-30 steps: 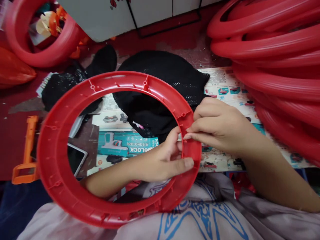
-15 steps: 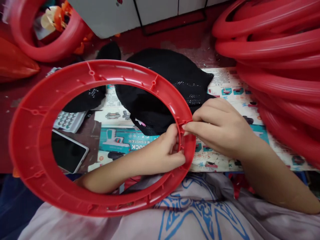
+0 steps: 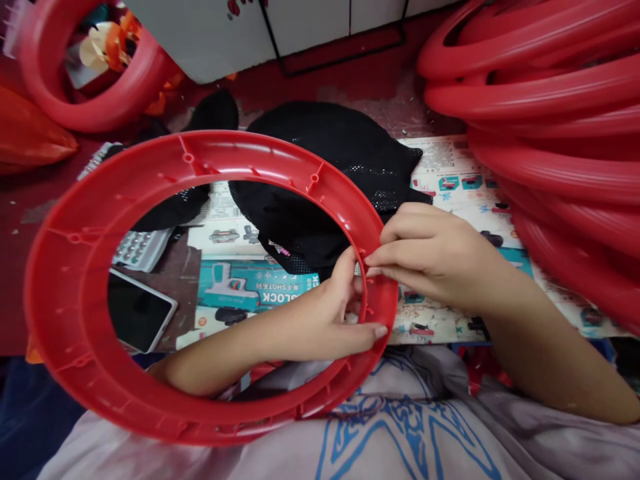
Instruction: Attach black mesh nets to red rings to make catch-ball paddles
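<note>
A large red plastic ring is tilted toward me, its hollow ribbed side with small screw posts facing up. Its near edge rests against my shirt. My left hand reaches through the ring's opening and grips its right side, thumb on the inner face and fingers around the inner rim. Just above, my right hand has its fingertips pinched together at the channel on the same side. Whatever sits between those fingertips, if anything, is too small or hidden to make out.
Stacked red rings rise at the right. Black cloth lies behind the held ring, on printed cardboard. A phone and a calculator show through the opening. Another red ring and an orange bag are at left.
The ring has shifted slightly right and down in view. My left thumb has stretched out farther across the ring's face. My right fingertips remain pinched at the channel, slightly lower.
</note>
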### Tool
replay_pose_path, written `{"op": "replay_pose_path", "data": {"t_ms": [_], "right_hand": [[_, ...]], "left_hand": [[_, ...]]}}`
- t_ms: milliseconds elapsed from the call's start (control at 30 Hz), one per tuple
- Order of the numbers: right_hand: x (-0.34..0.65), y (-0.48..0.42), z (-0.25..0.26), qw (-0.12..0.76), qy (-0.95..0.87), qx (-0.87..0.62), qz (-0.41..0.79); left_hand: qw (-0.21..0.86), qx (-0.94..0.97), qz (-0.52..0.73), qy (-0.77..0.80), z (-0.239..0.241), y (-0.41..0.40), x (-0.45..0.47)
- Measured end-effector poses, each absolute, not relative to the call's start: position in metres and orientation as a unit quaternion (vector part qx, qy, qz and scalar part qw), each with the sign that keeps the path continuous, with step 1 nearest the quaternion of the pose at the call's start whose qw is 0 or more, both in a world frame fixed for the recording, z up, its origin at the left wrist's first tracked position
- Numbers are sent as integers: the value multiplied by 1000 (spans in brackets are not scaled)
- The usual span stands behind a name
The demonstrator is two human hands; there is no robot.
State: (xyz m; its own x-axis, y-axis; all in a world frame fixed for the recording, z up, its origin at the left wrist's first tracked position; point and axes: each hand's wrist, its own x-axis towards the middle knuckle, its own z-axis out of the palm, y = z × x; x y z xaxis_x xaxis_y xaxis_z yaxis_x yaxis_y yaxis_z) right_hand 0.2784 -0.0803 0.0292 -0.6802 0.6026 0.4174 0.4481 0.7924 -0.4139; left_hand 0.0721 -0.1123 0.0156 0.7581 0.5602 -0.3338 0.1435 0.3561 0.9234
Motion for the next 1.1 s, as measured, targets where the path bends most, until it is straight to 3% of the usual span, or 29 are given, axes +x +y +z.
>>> {"op": "replay_pose_path", "data": {"t_ms": [200, 400, 567, 800, 967, 1100], "right_hand": [[279, -81, 29, 248, -915, -305, 89], [287, -81, 32, 213, -926, -312, 24], [284, -82, 36, 260, -922, -277, 76], [282, -83, 36, 250, -912, -279, 170], [283, -82, 35, 210, -907, -300, 209], [283, -83, 36, 222, -902, -305, 211]], "left_hand": [[774, 465, 295, 313, 8, -111, 83], [703, 575, 209, 364, 14, -106, 74], [694, 618, 109, 354, 17, -106, 66], [661, 674, 103, 315, 14, -109, 63], [704, 637, 77, 304, 14, -109, 62], [753, 573, 165, 280, 16, -110, 70]]}}
